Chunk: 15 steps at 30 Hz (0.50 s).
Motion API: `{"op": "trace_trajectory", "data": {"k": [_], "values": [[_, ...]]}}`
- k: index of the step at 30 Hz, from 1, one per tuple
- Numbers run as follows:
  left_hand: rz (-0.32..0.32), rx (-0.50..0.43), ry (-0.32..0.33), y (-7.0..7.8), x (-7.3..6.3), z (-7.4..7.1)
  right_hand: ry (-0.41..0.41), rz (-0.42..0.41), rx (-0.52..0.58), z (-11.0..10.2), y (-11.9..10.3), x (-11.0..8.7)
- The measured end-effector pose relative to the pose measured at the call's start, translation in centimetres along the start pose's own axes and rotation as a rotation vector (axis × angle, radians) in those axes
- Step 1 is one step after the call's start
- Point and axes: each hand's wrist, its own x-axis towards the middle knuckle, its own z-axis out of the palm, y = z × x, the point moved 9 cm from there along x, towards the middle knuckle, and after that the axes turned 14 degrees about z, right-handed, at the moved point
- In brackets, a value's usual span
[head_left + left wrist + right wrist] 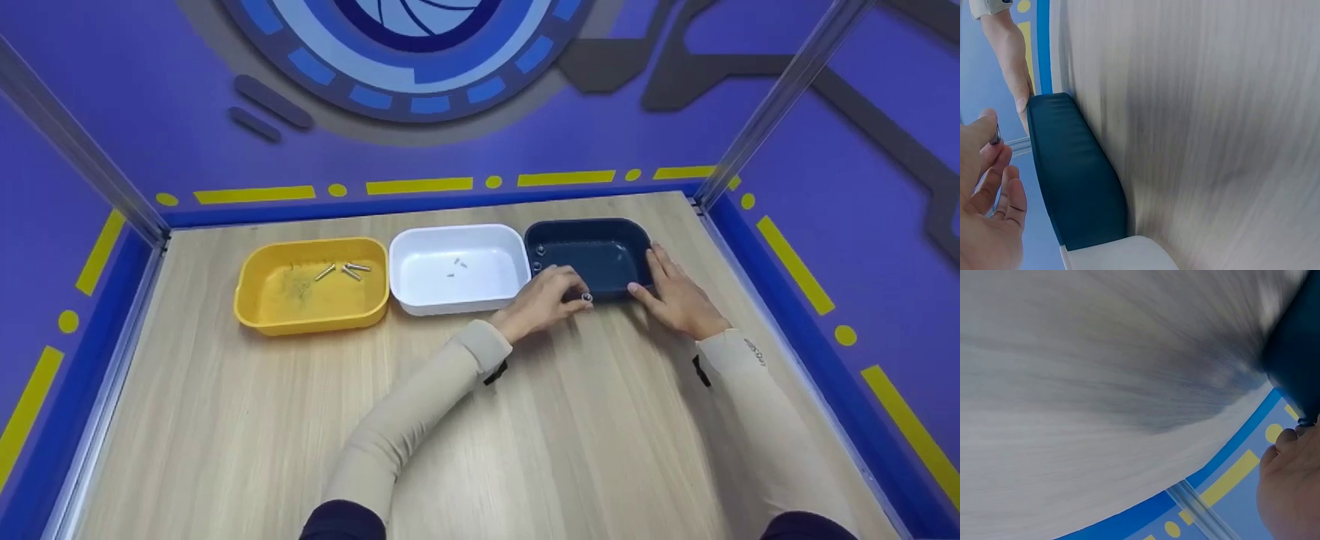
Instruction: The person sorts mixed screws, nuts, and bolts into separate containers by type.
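My left hand (544, 300) pinches a small metal nut (586, 298) between thumb and fingertip, just above the front rim of the dark navy bin (600, 291). In the left wrist view the nut (996, 135) shows edge-on as a shiny ring, with the other fingers of the left hand (994, 197) loosely bent. Inside the dark bin, two small nuts (540, 250) lie by its left wall. My right hand (682, 300) rests against the bin's right end, fingers extended along the side and thumb at the front corner. The right wrist view shows only part of this hand (1292, 478).
Left of the dark bin stands a white bin (457, 306) holding a few tiny metal pieces (457, 262). Beyond it is a yellow bin (315, 325) with several screws (351, 271) inside. Blue-purple printed panels (420, 157) enclose the wooden table (465, 465) at the back and sides.
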Motion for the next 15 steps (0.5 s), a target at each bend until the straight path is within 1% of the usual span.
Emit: {"op": "trace_trajectory", "data": {"k": [7, 10, 15], "values": [[-0.064, -0.008, 0.027, -1.2, 0.5, -0.3, -0.001, -0.007, 0.004, 0.2, -0.1, 0.0], [-0.07, -0.012, 0.038, -1.4, 0.9, -0.2, 0.005, -0.009, 0.007, 0.1, -0.1, -0.1], [-0.097, 0.013, 0.043, -1.9, 1.5, 0.0, 0.002, 0.014, -0.018, 0.0, 0.1, -0.1]]}}
